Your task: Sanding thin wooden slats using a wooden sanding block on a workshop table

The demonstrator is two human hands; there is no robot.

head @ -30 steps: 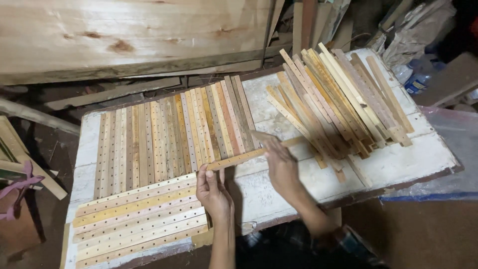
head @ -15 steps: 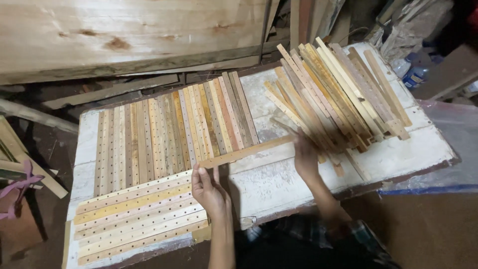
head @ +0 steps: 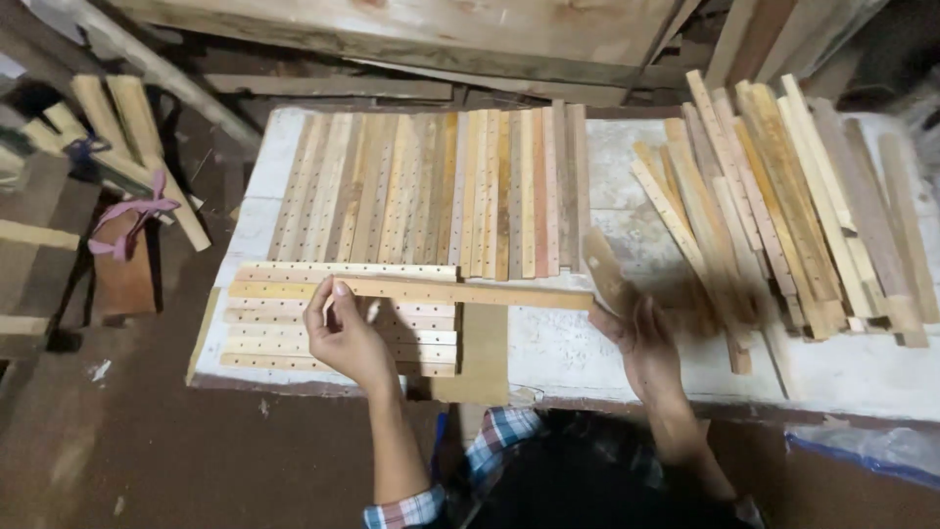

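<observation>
My left hand (head: pixel 345 335) pinches the left part of a long drilled wooden slat (head: pixel 470 292). The slat lies level across the top of a front-left stack of drilled slats (head: pixel 294 338). Blurred by motion, my right hand (head: pixel 641 343) is just past the slat's right end, and a short length of another wooden slat (head: pixel 607 276) sticks up from it. Behind the held slat a row of drilled slats (head: pixel 441 186) lies side by side on the white table (head: pixel 597 362). A loose pile of plain slats (head: pixel 783 206) fans out on the right.
A flat board piece (head: pixel 485 358) lies at the table's front edge. A wide plank (head: pixel 441 29) leans behind the table. Wooden offcuts tied with a pink strap (head: pixel 137 211) sit on the floor at left. Blue plastic (head: pixel 862 456) hangs at lower right.
The drilled slat has swung from a slant to level and come nearer, over the front stack. My right hand has drawn back from the pile on the right.
</observation>
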